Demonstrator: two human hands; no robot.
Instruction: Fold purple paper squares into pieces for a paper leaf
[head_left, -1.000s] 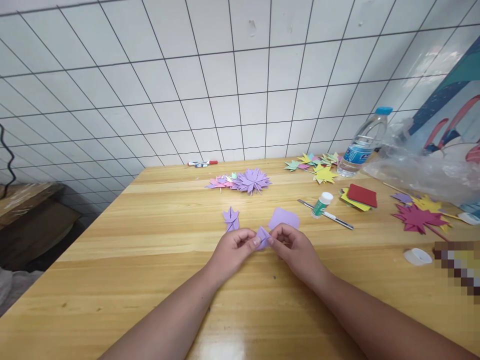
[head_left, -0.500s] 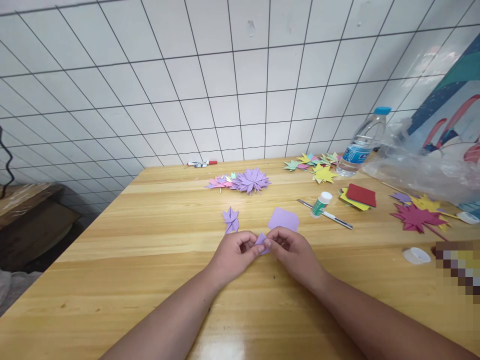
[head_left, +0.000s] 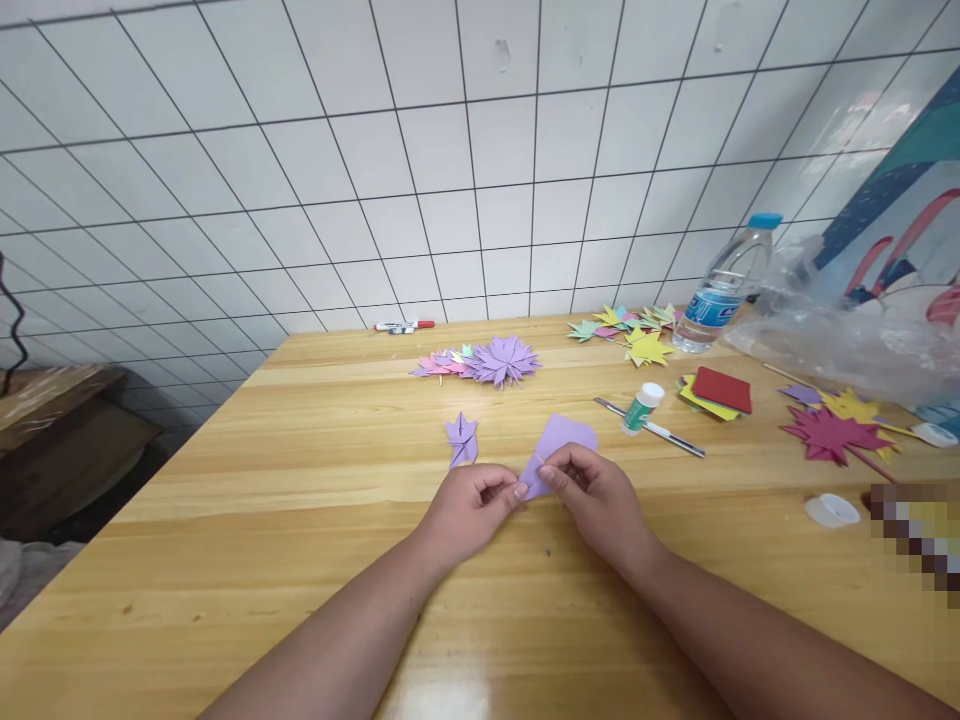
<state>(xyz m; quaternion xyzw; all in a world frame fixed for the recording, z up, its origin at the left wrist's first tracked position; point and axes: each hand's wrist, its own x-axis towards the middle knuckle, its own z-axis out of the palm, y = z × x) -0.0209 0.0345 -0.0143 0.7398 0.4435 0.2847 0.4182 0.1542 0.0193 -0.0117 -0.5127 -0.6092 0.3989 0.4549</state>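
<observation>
Between my hands is a small folded piece of purple paper point(head_left: 532, 480). My left hand point(head_left: 472, 505) pinches its lower left corner between thumb and fingers. My right hand point(head_left: 596, 495) pinches its right side, fingers closed on the edge. Just behind it lies a flat purple paper sheet point(head_left: 568, 432), partly covered by my right hand and the held piece. To the left, beyond my left hand, rests a folded purple paper piece with pointed tips point(head_left: 461, 440).
Behind are layered purple paper leaves point(head_left: 504, 362) and two markers point(head_left: 405, 327). On the right are a glue stick point(head_left: 642, 408), a craft knife point(head_left: 679, 440), a paper stack point(head_left: 721, 390), a water bottle point(head_left: 716, 300), a crimson paper leaf point(head_left: 834, 435) and a plastic cap point(head_left: 832, 510).
The small purple paper has been turned and shows more of its surface. My right hand has shifted slightly right along its edge; my left hand stays almost in place.
</observation>
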